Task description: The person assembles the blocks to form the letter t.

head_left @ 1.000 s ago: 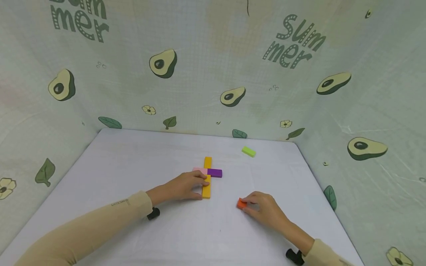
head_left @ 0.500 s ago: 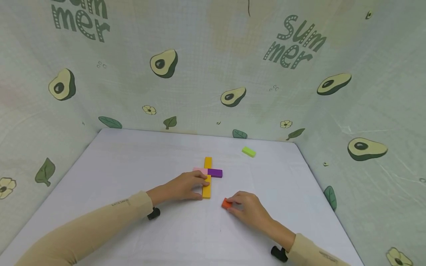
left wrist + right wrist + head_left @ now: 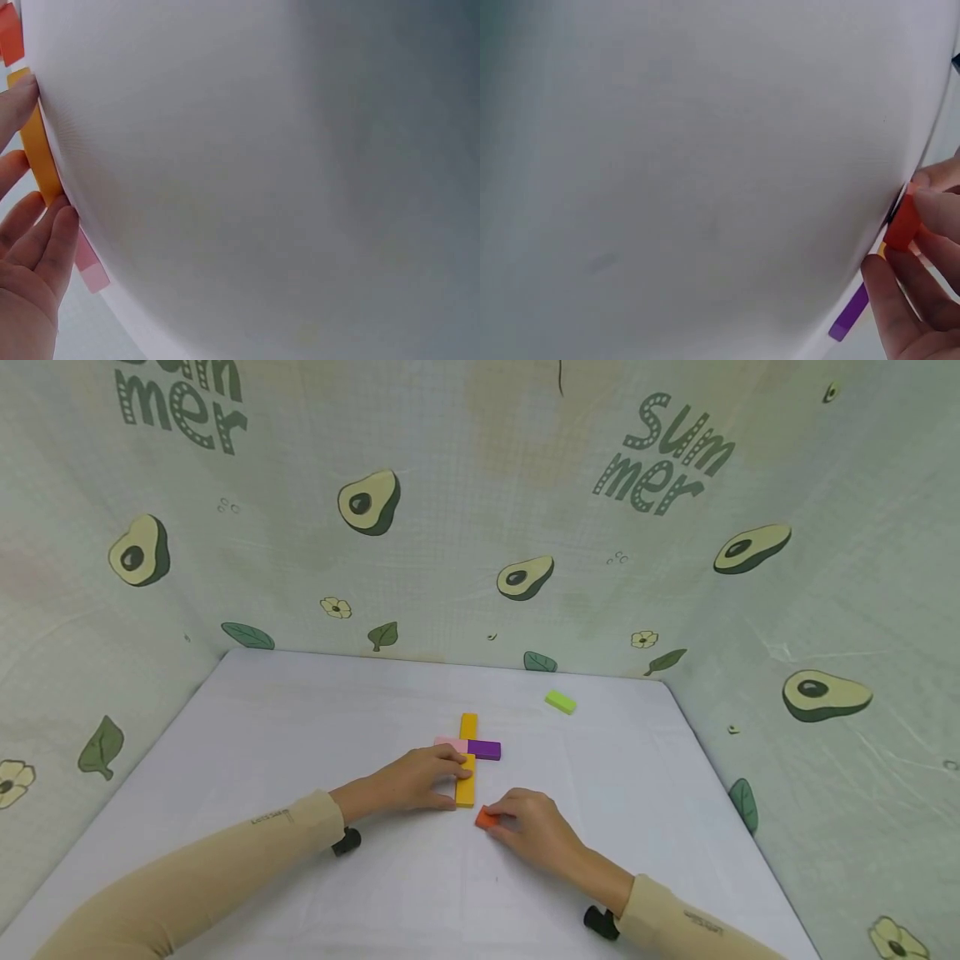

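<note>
My left hand (image 3: 416,779) holds a long yellow block (image 3: 466,792), with the thumb at its near end and the fingers over its far part. That block lies lengthwise below a pink block (image 3: 451,744) and a purple block (image 3: 484,750), which meet end to end. A second yellow block (image 3: 468,727) stands in line beyond them. Just right of the near yellow end, my right hand (image 3: 534,831) pinches an orange block (image 3: 486,818) between thumb and fingers. In the right wrist view the orange block (image 3: 904,223) shows between the fingertips, a purple block (image 3: 849,313) below it.
A lime green block (image 3: 560,702) lies apart at the back right of the white tabletop (image 3: 337,710). Cloth walls (image 3: 450,510) printed with avocados and leaves rise at the back and both sides. Each wrist carries a small black camera (image 3: 347,842).
My right hand has slid the orange block leftward, from well right of the near yellow block to close beside its near end. The left hand and the other blocks keep their places.
</note>
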### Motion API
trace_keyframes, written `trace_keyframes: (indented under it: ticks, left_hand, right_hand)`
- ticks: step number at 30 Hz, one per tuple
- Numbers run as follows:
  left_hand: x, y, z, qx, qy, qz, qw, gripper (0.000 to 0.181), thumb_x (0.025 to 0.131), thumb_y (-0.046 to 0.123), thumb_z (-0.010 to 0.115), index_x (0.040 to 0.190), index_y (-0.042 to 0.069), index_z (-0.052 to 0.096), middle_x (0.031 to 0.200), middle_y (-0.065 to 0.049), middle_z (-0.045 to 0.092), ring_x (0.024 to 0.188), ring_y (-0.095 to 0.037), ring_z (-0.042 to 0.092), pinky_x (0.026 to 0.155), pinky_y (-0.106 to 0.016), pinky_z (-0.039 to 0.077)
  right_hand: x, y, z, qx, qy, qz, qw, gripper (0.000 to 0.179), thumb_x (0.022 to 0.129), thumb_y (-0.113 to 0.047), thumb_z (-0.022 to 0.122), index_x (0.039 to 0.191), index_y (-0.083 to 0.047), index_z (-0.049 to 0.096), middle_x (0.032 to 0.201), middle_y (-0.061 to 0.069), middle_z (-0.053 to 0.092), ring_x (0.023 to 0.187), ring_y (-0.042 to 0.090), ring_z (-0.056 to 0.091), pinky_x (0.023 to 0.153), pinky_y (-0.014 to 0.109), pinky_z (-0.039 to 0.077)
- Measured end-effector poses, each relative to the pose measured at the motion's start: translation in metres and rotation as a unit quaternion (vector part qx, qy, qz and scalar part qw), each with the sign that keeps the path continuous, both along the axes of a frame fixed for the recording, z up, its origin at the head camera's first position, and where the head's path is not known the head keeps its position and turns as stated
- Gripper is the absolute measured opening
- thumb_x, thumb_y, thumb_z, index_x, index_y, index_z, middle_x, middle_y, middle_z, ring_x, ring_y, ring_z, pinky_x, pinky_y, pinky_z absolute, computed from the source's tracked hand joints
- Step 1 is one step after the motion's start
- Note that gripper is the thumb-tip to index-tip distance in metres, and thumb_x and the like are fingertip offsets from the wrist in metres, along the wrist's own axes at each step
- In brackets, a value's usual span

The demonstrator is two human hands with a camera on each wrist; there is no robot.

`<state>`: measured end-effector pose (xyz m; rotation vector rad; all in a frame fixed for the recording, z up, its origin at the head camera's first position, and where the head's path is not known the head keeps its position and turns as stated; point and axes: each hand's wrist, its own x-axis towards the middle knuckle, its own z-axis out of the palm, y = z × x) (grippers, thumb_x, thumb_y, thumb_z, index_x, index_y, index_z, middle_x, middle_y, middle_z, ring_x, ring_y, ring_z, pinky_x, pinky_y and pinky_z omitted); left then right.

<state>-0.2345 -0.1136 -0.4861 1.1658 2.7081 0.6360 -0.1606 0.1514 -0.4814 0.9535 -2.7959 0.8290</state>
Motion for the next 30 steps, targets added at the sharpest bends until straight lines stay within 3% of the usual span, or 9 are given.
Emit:
trace_keyframes:
  ticks: [26,30]
  left_hand:
    - [-0.001,0.000,-0.002,0.004,0.000,0.002,1.0000,0.053,0.091,0.033,0.087,0.139,0.016,0.072,0.146,-0.002,0.063,0.134,-0.021,0.060,0.113,-0.039,0.051]
    - [-0.002,0.001,-0.002,0.004,0.007,0.002,1.0000,0.053,0.090,0.033,0.088,0.138,0.016,0.073,0.144,-0.002,0.064,0.133,-0.021,0.061,0.113,-0.038,0.052]
  right_hand:
    - [-0.002,-0.019,-0.006,-0.004,0.014,0.002,0.9999,0.025,0.082,-0.016,0.094,0.103,-0.007,0.085,0.094,-0.002,0.079,0.085,0.005,0.070,0.080,0.022,0.061]
    - [-0.003,-0.020,-0.007,-0.003,0.035,0.004,0.9994,0.025,0.080,-0.017,0.095,0.101,-0.007,0.086,0.091,-0.001,0.080,0.083,0.006,0.071,0.078,0.023,0.061]
